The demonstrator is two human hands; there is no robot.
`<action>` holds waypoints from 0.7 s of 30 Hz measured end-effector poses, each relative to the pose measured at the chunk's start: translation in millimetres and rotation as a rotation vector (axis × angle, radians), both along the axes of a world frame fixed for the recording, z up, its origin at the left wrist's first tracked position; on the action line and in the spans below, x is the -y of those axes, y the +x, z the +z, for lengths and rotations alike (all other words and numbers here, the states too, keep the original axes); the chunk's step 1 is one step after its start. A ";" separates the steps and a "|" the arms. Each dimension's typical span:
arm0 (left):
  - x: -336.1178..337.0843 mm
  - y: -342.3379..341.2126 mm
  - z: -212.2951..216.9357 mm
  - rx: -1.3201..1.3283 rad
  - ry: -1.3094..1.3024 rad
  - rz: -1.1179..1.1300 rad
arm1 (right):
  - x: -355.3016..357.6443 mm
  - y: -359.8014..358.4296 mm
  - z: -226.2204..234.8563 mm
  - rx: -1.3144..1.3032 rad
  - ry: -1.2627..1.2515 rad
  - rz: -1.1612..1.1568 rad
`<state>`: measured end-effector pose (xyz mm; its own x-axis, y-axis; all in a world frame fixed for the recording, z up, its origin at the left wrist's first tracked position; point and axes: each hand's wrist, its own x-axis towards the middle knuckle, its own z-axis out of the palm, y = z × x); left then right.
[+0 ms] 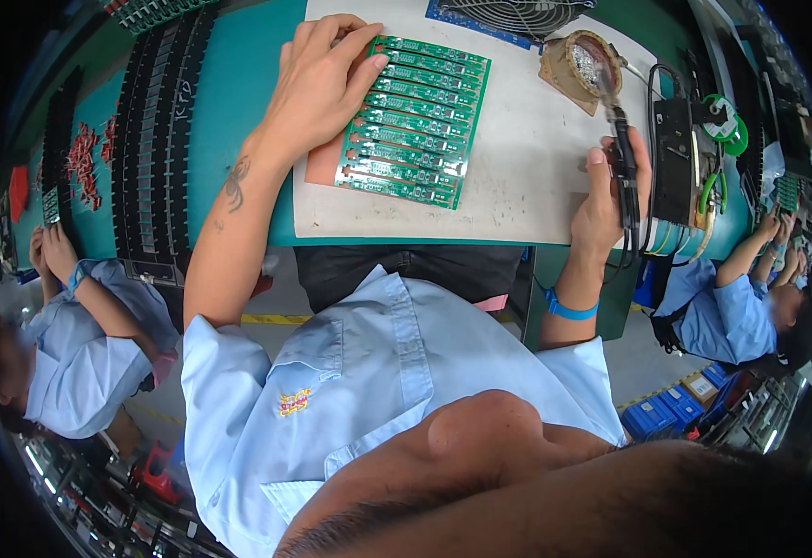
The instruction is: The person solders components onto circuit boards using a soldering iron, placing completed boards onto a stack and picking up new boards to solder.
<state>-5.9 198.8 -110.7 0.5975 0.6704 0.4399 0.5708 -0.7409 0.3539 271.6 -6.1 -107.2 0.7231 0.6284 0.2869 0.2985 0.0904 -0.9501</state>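
A green circuit board panel [415,126], divided into several narrow strips, lies on the white work sheet [527,177]. My left hand [336,84] grips its upper left edge between thumb and fingers; part of that grip is hidden. A reddish-brown flat piece [324,164] shows from under the panel's left side. In my right hand [601,191] is a soldering iron [624,167] with a black handle, its fingers closed around it. The iron points up at the round tip-cleaning pot [562,63], which holds shiny metallic material. Its tip is at the pot's right rim; contact is unclear.
A black fan guard [517,11] stands at the far edge. At right are a black box [673,158], cables, a green spool [724,126] and green-handled pliers [714,191]. Left, a black slotted rack [150,139] runs beside red components [83,163]. Co-workers sit on both sides.
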 end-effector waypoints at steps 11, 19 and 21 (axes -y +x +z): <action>-10.4 -12.8 3.0 0.184 -0.023 -0.085 | -4.1 -1.6 1.7 0.095 -0.026 0.033; 12.9 -10.8 27.1 0.484 -0.918 -0.179 | 3.3 -2.6 0.5 0.084 0.014 -0.006; 16.2 -5.6 23.3 0.510 -0.949 -0.126 | 2.5 -3.2 -2.8 0.115 0.114 -0.034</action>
<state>-11.6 182.6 -87.3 0.5793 0.8150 -0.0097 0.1329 -0.0827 0.9877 268.4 -8.6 -109.9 0.7014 0.5629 0.4372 0.4097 0.1834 -0.8936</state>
